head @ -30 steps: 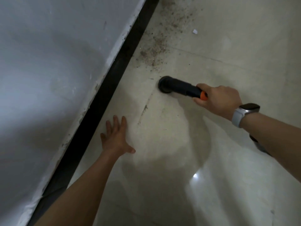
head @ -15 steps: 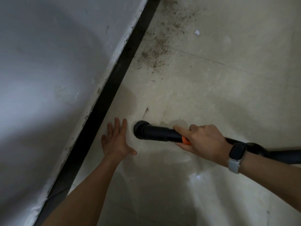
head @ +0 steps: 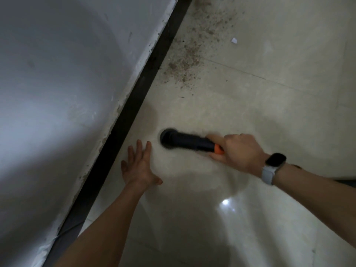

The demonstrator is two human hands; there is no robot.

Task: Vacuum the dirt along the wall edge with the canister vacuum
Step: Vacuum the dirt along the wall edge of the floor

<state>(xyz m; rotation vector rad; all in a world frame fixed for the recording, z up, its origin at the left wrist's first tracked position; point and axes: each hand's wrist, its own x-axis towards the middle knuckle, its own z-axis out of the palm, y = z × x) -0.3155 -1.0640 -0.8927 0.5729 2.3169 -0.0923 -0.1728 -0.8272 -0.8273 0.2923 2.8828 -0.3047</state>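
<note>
A black vacuum nozzle (head: 185, 142) with an orange band lies low over the pale floor tiles, its round brush head pointing left toward the wall. My right hand (head: 236, 151) grips its handle end, index finger stretched along the tube. My left hand (head: 139, 166) rests flat on the floor with fingers spread, just left of the brush head and apart from it. Brown dirt (head: 189, 54) is scattered further up along the dark baseboard (head: 146, 81). The canister and hose are out of sight.
A white wall (head: 67, 83) with chipped paint fills the left side above the dark baseboard. A small white scrap (head: 234, 40) lies on the tiles right of the dirt. A light reflection (head: 225, 202) shines on the glossy floor below my right arm.
The nozzle was drawn back from near the dirt patch toward my left hand, then shifted slightly right and up. My left hand stayed flat on the floor.
</note>
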